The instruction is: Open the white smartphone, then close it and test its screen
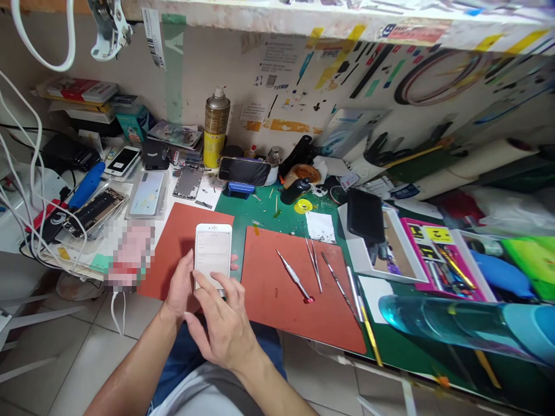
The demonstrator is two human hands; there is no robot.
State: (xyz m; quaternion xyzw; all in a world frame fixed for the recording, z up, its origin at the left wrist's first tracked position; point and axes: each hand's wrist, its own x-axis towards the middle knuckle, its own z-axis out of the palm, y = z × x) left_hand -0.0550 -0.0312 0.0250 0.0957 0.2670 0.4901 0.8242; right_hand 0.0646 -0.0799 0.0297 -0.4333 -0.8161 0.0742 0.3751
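A white smartphone [213,245] with a lit, pale screen is held upright over the gap between two red-brown mats. My left hand [180,286] wraps around it from the left and behind, its fingertips showing past the right edge. In front of the screen, my right hand [223,320] has its fingers spread, the fingertips over the lower part of the display; whether they touch the glass I cannot tell. On the right mat [264,277] lie a screwdriver [295,277] with a red end, tweezers [315,268] and a thin metal tool [338,283].
A blue water bottle [455,323] lies at the right edge beside a pink tool tray [433,260]. Along the back stand a spray can [215,124] and a propped dark phone [244,171]. Opened phones and white cables [37,133] crowd the left. A shelf [277,17] overhangs the bench.
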